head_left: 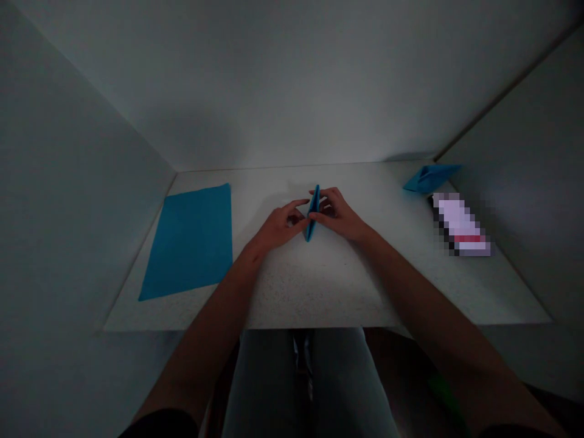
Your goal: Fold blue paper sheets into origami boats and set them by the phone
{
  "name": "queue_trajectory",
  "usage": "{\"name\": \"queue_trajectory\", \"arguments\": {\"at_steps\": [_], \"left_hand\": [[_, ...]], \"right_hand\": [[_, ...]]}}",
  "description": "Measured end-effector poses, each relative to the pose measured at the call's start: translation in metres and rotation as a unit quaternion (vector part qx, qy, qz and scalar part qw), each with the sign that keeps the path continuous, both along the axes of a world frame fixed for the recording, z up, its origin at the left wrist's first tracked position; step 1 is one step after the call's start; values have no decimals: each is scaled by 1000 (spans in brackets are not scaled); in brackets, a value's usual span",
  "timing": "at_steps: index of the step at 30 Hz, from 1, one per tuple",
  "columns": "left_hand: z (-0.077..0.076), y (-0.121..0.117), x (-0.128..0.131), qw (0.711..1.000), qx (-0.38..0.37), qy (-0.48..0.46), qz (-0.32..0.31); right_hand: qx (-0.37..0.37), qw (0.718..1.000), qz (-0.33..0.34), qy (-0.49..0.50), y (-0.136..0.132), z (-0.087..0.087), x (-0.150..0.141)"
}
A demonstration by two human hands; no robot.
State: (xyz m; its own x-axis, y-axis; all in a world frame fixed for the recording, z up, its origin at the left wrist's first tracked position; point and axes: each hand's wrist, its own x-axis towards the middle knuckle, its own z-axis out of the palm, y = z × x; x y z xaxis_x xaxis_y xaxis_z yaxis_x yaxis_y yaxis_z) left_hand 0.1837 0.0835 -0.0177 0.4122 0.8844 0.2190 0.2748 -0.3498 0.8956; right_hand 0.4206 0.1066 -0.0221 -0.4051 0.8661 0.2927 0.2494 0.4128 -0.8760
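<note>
A flat blue paper sheet point(189, 240) lies along the left edge of the white worktop point(319, 292). Mid-worktop, the left hand point(280, 226) and right hand point(335, 213) both pinch a narrow folded blue paper point(312, 213) between them. A folded blue paper boat point(429, 178) sits at the far right corner, with a pixelated object point(460, 224) near the right edge.

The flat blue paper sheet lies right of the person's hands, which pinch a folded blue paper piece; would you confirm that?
No: the head view shows the flat blue paper sheet left of the left hand and right hand, which pinch the folded blue piece.
</note>
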Motion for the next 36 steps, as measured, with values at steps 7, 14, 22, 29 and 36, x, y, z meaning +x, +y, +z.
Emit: {"name": "queue_trajectory", "arguments": {"at_steps": [7,14,22,29,36], "left_hand": [[-2,3,-4,995,16,-36,93],[-2,14,-6,981,-13,-117,153],[-7,12,-2,981,-48,-144,120],[-9,14,-2,986,-50,-119,105],[-4,12,-1,980,-47,-137,134]], "right_hand": [[17,999,-42,7,3,3,9],[27,997,-47,47,12,8,14],[-42,993,-28,110,10,5,6],[-70,994,-54,61,11,7,8],[-43,993,-83,75,9,12,8]]}}
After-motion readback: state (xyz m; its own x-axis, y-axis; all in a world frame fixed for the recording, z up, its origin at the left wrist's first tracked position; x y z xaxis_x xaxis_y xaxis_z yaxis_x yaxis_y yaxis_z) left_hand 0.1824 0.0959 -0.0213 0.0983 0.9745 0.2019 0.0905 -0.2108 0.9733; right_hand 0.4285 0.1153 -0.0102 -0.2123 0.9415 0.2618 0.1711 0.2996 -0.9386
